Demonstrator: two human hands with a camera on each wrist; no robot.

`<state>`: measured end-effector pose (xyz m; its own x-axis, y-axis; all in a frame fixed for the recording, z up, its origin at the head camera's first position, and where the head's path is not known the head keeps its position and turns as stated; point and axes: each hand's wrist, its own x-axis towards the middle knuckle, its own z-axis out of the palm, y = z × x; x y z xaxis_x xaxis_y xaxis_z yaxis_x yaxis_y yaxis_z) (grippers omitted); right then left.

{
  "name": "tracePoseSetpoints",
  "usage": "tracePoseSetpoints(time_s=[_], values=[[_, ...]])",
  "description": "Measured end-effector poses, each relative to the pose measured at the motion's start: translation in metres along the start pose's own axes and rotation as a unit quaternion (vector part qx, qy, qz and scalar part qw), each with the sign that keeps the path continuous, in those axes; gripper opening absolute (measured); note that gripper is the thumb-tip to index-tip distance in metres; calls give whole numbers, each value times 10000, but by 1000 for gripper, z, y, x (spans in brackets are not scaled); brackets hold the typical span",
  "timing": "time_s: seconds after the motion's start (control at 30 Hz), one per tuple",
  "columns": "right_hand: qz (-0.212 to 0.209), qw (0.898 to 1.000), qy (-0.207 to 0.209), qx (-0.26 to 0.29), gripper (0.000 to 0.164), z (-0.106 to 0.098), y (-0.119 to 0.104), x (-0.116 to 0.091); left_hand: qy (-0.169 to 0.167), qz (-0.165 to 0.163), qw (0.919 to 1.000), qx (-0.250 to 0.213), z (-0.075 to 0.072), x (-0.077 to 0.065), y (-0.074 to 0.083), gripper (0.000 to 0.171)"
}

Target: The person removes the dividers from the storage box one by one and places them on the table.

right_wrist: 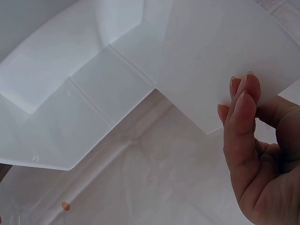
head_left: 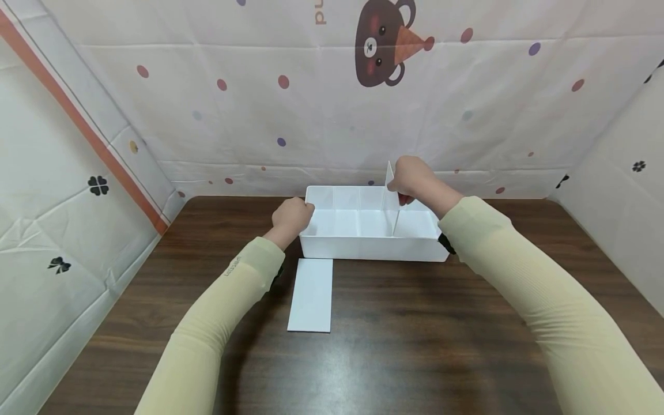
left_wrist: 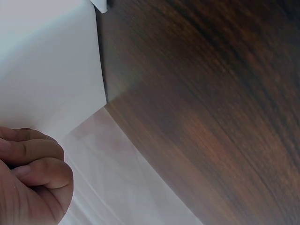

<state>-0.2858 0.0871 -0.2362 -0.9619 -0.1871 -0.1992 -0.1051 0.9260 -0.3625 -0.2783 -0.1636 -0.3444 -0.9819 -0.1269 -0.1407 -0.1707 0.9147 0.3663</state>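
A white open-topped box [head_left: 373, 248] stands lengthwise near the back of the table, with thin ridges across its floor and walls. My left hand [head_left: 292, 215] grips its left end at the rim; the left wrist view shows the curled fingers [left_wrist: 44, 172] against the box wall. Between thumb and fingers, my right hand [head_left: 413, 177] pinches a thin white divider panel [right_wrist: 211, 51]. That divider stands across the box, right of its middle, with its upper far corner sticking up above the rim. Whether its lower edge sits in a groove cannot be told.
A second flat white panel [head_left: 311, 297] lies on the dark wood table [head_left: 415, 351], just in front of the box's left part. Behind the table hangs a pale cloth [head_left: 249, 115] with dots and a bear. More cloth borders the left and right sides.
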Motion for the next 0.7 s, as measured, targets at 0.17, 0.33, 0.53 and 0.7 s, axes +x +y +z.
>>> tracePoseSetpoints(time_s=[0.17, 0.33, 0.53, 0.7], values=[[-13, 10000, 14, -28, 20, 0, 0, 0, 30, 1, 10000, 12, 0, -1, 0, 49], [-38, 10000, 11, -53, 21, -1, -1, -1, 63, 2, 10000, 23, 0, -1, 0, 49], [-87, 10000, 40, -25, 19, -3, -1, -2, 81, -2, 10000, 54, 0, -2, 1, 50], [-154, 9998, 101, -64, 22, -7, -2, -4, 99, -8, 9999, 54, 1, -2, 0, 50]])
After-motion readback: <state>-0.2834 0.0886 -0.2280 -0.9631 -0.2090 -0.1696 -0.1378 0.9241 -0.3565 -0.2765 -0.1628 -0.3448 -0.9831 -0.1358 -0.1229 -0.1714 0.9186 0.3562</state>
